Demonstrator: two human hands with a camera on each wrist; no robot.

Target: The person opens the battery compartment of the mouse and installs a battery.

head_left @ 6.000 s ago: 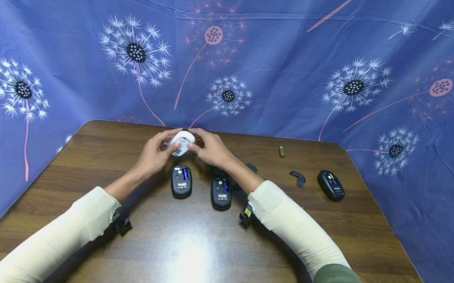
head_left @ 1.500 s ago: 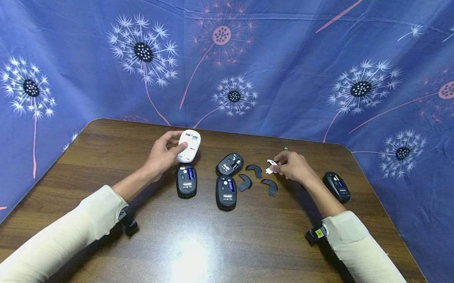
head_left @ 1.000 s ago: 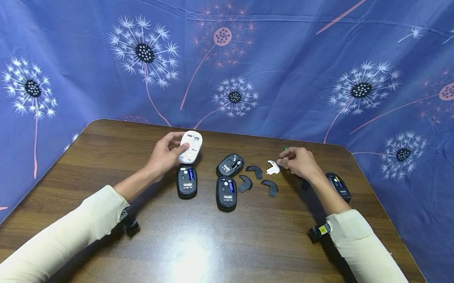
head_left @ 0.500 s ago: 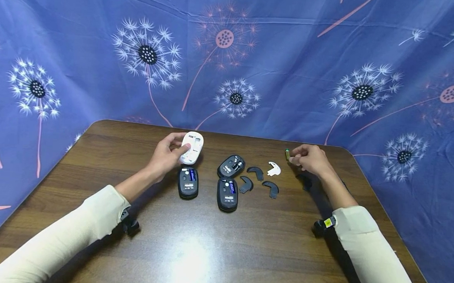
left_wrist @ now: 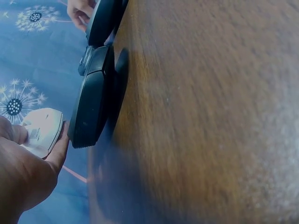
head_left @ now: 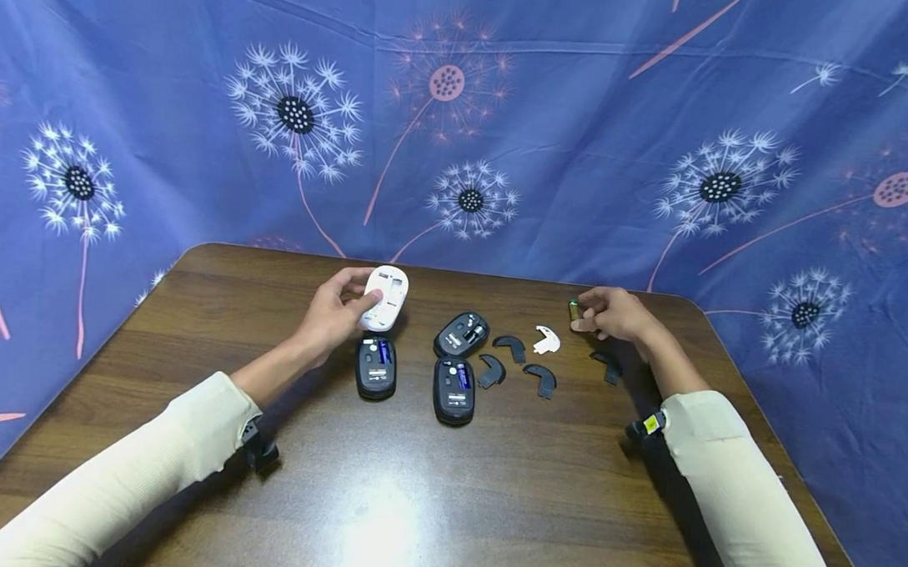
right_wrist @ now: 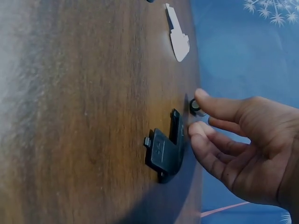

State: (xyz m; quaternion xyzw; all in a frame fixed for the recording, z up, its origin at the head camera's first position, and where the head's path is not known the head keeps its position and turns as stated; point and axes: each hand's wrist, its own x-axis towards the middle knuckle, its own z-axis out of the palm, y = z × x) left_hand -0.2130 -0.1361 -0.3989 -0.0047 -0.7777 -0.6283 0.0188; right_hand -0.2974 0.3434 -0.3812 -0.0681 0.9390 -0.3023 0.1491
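My left hand (head_left: 338, 307) holds a white computer mouse (head_left: 385, 298) underside up, thumb across it, its battery slot uncovered. In the left wrist view the white mouse (left_wrist: 44, 130) sits between thumb and fingers. At the back right, my right hand (head_left: 613, 314) is beside a small green and gold battery (head_left: 574, 314) on the table. The right wrist view shows the battery's end (right_wrist: 195, 106) at the tip of one digit, with a gap between the digits of my right hand (right_wrist: 243, 144). A black battery cover (right_wrist: 163, 151) lies close to that hand.
Black mice lie upside down: one (head_left: 376, 368) below the white mouse, one (head_left: 454, 390) at centre and one (head_left: 461, 334) behind it. Right of them are several black covers (head_left: 542, 380) and a white cover (head_left: 547, 339). A patterned cloth (head_left: 564, 137) hangs behind the table (head_left: 304, 495).
Both hands held the white mouse at first. Its white cover went to the table in my right hand and was let go there. That hand then moved right to the battery.
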